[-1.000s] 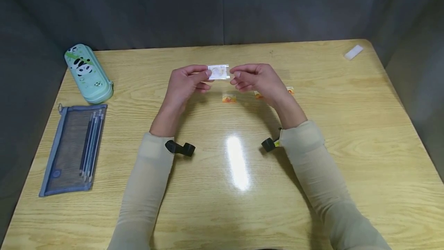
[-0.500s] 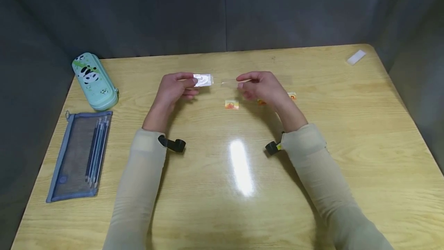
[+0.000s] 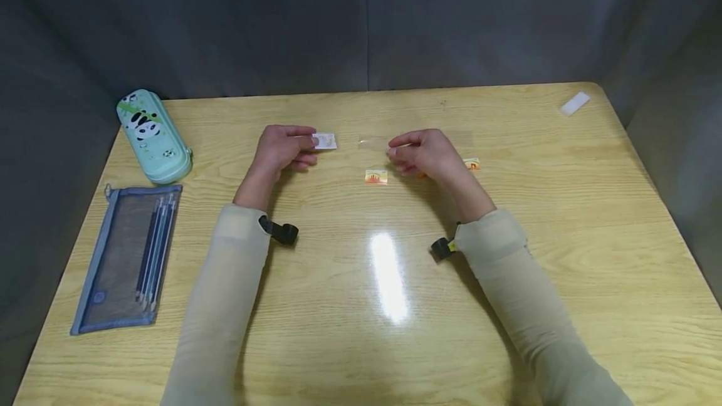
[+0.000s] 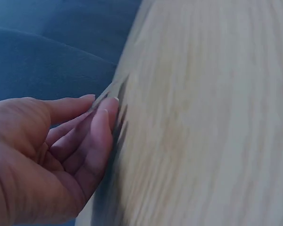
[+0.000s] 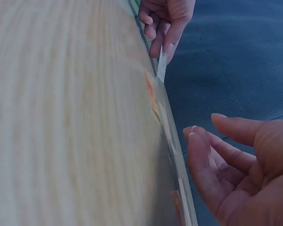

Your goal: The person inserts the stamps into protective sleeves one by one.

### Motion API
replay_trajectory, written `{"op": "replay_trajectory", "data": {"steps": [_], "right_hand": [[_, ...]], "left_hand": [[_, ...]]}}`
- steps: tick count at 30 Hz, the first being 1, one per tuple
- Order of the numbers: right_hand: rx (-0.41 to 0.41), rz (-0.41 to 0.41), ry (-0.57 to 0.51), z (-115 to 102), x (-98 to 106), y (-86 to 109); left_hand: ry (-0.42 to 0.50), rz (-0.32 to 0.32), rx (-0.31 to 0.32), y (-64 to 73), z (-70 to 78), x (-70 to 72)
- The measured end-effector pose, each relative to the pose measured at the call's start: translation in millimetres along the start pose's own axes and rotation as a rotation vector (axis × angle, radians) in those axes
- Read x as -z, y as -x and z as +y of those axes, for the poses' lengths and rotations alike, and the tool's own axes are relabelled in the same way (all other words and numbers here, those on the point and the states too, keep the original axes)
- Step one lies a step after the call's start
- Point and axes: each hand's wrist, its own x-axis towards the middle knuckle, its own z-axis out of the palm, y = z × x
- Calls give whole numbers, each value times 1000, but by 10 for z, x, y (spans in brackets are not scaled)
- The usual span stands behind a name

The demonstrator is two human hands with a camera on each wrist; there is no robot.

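Observation:
My left hand (image 3: 282, 148) pinches a small flat white card (image 3: 324, 141) with faint print, low over the far part of the wooden table. From the left wrist view the card (image 4: 105, 92) shows nearly edge-on between thumb and fingertips. A clear plastic piece (image 3: 371, 143) lies right of the card, its right end by the fingertips of my right hand (image 3: 422, 153). In the right wrist view that hand's thumb and fingers stand apart with nothing between them. One small orange-and-yellow printed piece (image 3: 376, 177) lies in front of the clear plastic; another (image 3: 472, 164) shows beyond my right wrist.
At the table's left are a mint panda pencil case (image 3: 153, 136) and a blue mesh zip pouch (image 3: 121, 262) with several pencils. A white block (image 3: 575, 103) lies at the far right corner. Dark curtain (image 3: 361, 24) hangs behind the table edge.
My left hand has moved left and down with the card, away from the right hand. The clear plastic piece has come off the card and now lies by my right fingertips, which have parted.

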Motion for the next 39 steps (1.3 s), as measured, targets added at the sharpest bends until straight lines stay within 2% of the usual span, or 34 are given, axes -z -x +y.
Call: {"op": "replay_trajectory", "data": {"steps": [3, 5, 8, 12, 15, 17, 19, 22, 24, 29, 37, 39], "right_hand": [[-3, -9, -2, 30, -14, 10], [-6, -6, 12, 46, -13, 14], [-3, 10, 29, 49, -15, 19], [28, 19, 28, 35, -71, 10], [29, 25, 36, 27, -119, 3], [28, 34, 48, 21, -144, 1], [29, 41, 64, 18, -164, -2], [30, 40, 83, 15, -195, -3], [16, 24, 89, 24, -226, -4], [7, 5, 113, 10, -238, -16], [26, -7, 214, 31, -269, -11], [36, -1, 238, 35, -270, -16]], "left_hand": [[-85, 12, -15, 14, -15, 22], [-175, 22, -34, 37, 6, 54], [-382, 65, -110, 96, 107, 75], [-590, 120, -214, 161, 271, -49], [-614, 100, -275, 155, 349, -238], [-602, 83, -306, 123, 378, -362], [-563, 66, -312, 83, 396, -464], [-517, 48, -296, 22, 406, -573], [-516, 39, -272, -15, 391, -621], [-557, 30, -224, -110, 416, -735], [-674, -7, -192, -172, 389, -847], [-691, -16, -200, -179, 378, -868]]}}
